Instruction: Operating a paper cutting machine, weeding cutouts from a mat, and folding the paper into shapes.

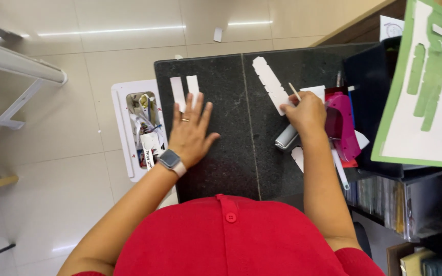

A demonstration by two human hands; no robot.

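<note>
My left hand lies flat and open on the dark stone counter, fingers spread, with a ring and a grey wristwatch. Its fingertips touch the lower ends of two small white paper strips. My right hand is closed on a thin wooden stick and rests at the lower end of a long notched white paper strip. A grey tube-like roll lies just under that hand.
A white bin full of paper scraps stands on the tiled floor left of the counter. Pink scissors-like tool, white paper pieces and a pen lie at the right. A green-edged sheet with cut-outs hangs at the far right above bookshelves.
</note>
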